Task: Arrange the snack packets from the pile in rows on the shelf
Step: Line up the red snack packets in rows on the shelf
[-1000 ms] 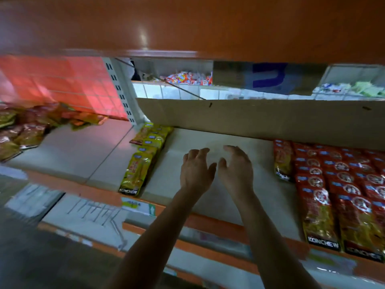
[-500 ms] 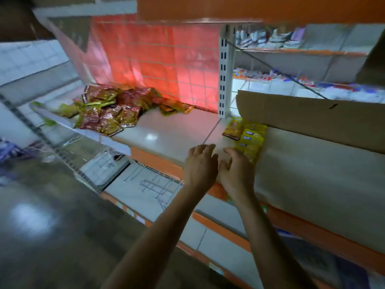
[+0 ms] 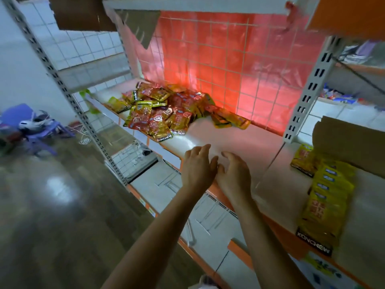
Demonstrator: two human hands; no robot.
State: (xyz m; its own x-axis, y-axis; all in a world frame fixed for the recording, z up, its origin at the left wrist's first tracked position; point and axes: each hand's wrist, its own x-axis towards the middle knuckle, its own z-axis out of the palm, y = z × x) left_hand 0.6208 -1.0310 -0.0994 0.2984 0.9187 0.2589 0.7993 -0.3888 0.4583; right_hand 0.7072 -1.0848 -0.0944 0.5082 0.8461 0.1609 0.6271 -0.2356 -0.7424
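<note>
A loose pile of red and yellow snack packets (image 3: 164, 113) lies on the white shelf (image 3: 233, 138), at its left end against the red tiled back wall. A neat row of yellow packets (image 3: 325, 197) runs front to back on the shelf at the right. My left hand (image 3: 198, 167) and my right hand (image 3: 234, 174) hover side by side above the shelf's front edge, between pile and row. Both hands hold nothing, fingers loosely spread. The pile is about a hand's length beyond my fingertips.
A cardboard sheet (image 3: 350, 140) leans at the back right behind the yellow row. A slotted white upright (image 3: 308, 90) divides the shelf bays. A lower shelf (image 3: 166, 184) sits beneath. A purple stool with a helmet (image 3: 35, 126) stands on the floor at left.
The view has swung left, from the right bay with red packet rows to the pile. Both hands have travelled left along the shelf, still holding nothing, and now hover nearer the pile.
</note>
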